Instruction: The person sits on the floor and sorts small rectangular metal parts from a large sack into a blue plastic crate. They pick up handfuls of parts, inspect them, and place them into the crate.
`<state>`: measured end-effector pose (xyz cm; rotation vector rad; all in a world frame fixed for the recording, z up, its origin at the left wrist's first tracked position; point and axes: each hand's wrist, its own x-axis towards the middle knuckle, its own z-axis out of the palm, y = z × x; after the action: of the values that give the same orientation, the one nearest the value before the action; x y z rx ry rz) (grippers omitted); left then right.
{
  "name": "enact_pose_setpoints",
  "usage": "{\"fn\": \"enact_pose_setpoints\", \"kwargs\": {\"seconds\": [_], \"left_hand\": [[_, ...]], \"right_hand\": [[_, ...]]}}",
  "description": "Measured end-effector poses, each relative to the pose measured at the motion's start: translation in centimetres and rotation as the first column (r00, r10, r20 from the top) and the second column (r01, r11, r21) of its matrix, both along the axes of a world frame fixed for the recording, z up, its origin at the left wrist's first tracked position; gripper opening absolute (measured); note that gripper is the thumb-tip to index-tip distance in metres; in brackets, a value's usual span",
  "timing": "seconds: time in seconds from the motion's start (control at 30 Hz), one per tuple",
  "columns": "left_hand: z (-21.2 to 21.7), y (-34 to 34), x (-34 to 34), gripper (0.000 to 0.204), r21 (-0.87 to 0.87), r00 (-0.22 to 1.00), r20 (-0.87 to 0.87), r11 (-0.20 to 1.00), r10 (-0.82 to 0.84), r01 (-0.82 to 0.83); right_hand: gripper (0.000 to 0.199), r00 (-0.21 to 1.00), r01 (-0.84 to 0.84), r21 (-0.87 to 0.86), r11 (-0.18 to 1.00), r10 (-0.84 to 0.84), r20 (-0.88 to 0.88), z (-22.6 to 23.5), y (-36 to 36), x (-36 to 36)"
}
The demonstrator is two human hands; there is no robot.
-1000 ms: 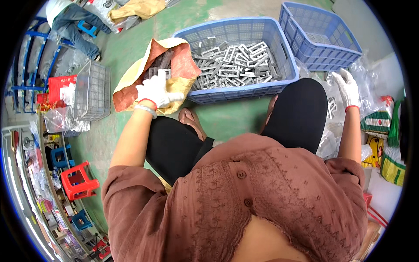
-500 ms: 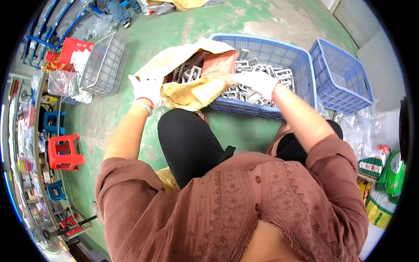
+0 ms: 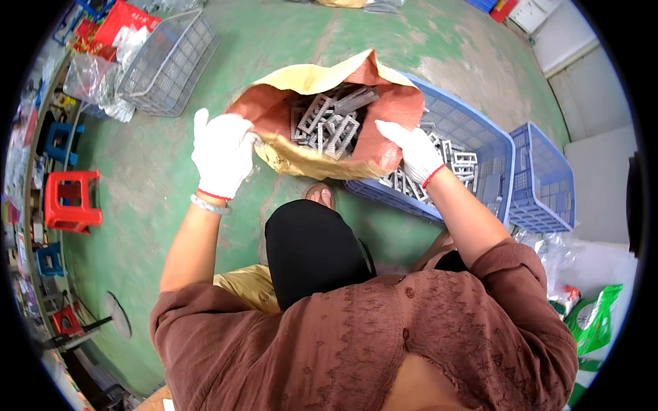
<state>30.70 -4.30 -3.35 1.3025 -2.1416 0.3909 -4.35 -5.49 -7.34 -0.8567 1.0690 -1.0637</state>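
One yellow sack (image 3: 298,77) gapes at twelve o'clock, head view: my left grip (image 3: 225,156) pinches its nine-o'clock rim; my right grip (image 3: 413,147) overlaps three o'clock, whether pinching I cannot tell. Holding both edges apart should help. Grey frames (image 3: 332,130) lie inside; more sit in a blue crate (image 3: 468,122) at two o'clock.

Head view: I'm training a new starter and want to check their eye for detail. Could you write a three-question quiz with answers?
1. What lies in the yellow sack between the hands?
a) bottles
b) grey frames
c) shoes

2. True or false: the left hand is bare.

3. Fill in: the hand nearer the large blue basket is the ____ one.

Key:
1. b
2. False; it wears a white glove.
3. Right; the right hand is nearer.
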Motion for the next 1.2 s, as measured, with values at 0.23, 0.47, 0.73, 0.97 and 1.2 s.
{"fn": "enact_pose_setpoints", "kwargs": {"seconds": [0.23,0.47,0.73,0.97,1.2], "left_hand": [[2.2,-3.3,5.0,0.015,0.153,0.956,-0.002,0.945,0.294,-0.290],[7.1,-14.3,13.9,0.033,0.362,0.845,-0.380,0.901,0.377,-0.239],[9.3,-14.6,4.4,0.028,0.384,0.885,-0.464,0.893,-0.035,0.237],[13.0,-8.3,-1.4,0.040,0.092,0.852,0.388,0.935,-0.352,0.344],[16.6,-2.4,-10.9,0.044,-0.041,0.909,0.277,0.942,-0.310,0.334]], "right_hand": [[0.029,0.998,0.047,-0.057,0.997,-0.049,-0.040,3.5,-4.7,5.4],[0.028,0.980,-0.195,-0.125,0.973,0.188,-0.066,11.9,-9.6,12.0],[0.026,0.993,-0.029,-0.063,0.998,0.036,0.112,9.2,-9.7,-0.9],[0.042,0.997,-0.060,-0.023,0.998,0.059,-0.049,8.5,-5.2,-7.0],[0.062,0.966,-0.103,0.084,0.991,0.120,-0.229,4.8,-2.5,-17.7]]}}
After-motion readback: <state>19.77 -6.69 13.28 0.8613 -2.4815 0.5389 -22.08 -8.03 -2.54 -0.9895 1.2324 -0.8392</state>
